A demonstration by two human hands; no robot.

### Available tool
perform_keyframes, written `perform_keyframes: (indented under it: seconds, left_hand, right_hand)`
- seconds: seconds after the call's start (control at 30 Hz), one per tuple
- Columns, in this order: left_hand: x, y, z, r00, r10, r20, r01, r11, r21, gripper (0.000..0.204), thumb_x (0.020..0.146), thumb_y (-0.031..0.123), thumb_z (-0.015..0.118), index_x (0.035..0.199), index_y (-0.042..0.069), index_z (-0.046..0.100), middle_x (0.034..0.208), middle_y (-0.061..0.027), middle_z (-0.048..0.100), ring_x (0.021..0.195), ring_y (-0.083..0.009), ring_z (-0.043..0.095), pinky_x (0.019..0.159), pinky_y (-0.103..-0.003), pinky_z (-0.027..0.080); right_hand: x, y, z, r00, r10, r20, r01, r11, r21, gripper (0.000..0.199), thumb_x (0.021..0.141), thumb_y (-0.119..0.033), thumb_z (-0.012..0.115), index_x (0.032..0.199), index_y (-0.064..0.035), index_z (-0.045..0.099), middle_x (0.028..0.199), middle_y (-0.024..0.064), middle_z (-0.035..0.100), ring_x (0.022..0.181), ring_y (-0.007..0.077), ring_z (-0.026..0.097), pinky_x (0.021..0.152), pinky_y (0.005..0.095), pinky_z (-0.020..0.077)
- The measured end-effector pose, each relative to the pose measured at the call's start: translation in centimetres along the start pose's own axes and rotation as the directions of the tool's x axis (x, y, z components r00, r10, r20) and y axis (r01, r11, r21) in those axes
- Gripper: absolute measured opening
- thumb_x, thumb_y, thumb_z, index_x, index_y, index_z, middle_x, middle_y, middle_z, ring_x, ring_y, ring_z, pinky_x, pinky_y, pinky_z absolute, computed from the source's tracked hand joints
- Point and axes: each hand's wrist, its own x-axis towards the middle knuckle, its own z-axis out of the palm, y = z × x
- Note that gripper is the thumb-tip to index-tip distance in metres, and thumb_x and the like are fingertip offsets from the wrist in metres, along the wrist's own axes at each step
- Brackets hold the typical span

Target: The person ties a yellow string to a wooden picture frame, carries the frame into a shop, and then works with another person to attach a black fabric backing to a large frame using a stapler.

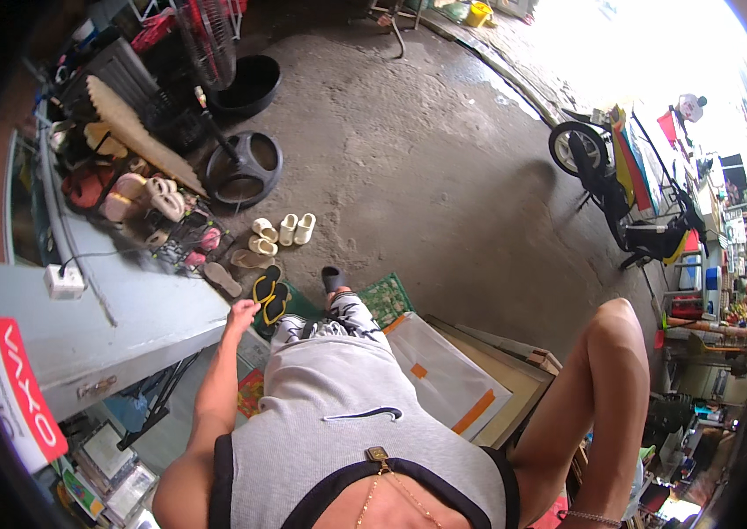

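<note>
My left hand (242, 316) hangs low at my left side, its fingers curled in, and no held thing shows in it. In the picture its fingertips lie beside a pair of black flip-flops with yellow straps (275, 302) on the floor; I see no grip on them. A grey-brown slipper (223, 279) lies close by. My right arm (616, 379) is bent, elbow outward, with a bracelet (590, 517) at the wrist. The right hand is beyond the lower edge. One foot, in a dark slipper (333, 279), shows ahead of my patterned trousers.
Cream clogs (296, 229) and a rack of shoes (149, 198) are at the left, near a fan's round base (244, 167) and a black tub (250, 86). Flat boards (448, 375) lean at my right. A motorbike (620, 181) stands farther right on the concrete floor (444, 176).
</note>
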Motion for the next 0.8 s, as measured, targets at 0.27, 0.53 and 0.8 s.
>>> perform_keyframes:
  seconds: [0.27, 0.53, 0.8]
  left_hand:
    - [15.1, 21.6, 14.2, 0.916, 0.240, 0.321, -0.323, 0.916, 0.237, 0.051, 0.077, 0.037, 0.073, 0.112, 0.002, 0.063, 0.100, -0.0139, 0.067, 0.093, -0.0220, 0.064, 0.083, -0.033, 0.049]
    - [26.1, 41.6, 23.3, 0.835, 0.395, 0.382, -0.482, 0.860, 0.165, 0.044, 0.080, 0.031, 0.072, 0.112, 0.003, 0.063, 0.103, -0.0128, 0.068, 0.096, -0.0197, 0.064, 0.083, -0.031, 0.050]
    - [37.2, 55.1, 27.8, 0.924, 0.005, 0.382, -0.205, 0.849, 0.486, 0.053, 0.075, 0.037, 0.076, 0.111, 0.001, 0.063, 0.096, -0.0122, 0.068, 0.079, -0.0198, 0.063, 0.071, -0.033, 0.051]
  right_hand:
    - [-11.6, 3.0, 0.9, 0.987, 0.046, 0.153, -0.019, 0.985, -0.171, 0.052, 0.077, -0.032, 0.073, 0.118, -0.0056, 0.055, 0.126, 0.0118, 0.050, 0.121, 0.0279, 0.040, 0.105, 0.0499, 0.0263]
    - [-25.8, 10.6, 4.2, 0.967, 0.136, 0.216, -0.087, 0.971, -0.221, 0.061, 0.077, -0.033, 0.074, 0.126, -0.0046, 0.050, 0.136, 0.0114, 0.044, 0.129, 0.0283, 0.033, 0.109, 0.0509, 0.0226]
    - [-40.4, 19.2, 8.7, 0.872, 0.312, 0.377, -0.198, 0.929, -0.313, 0.069, 0.078, -0.033, 0.075, 0.133, -0.0037, 0.045, 0.145, 0.0110, 0.038, 0.136, 0.0286, 0.027, 0.112, 0.0519, 0.0190]
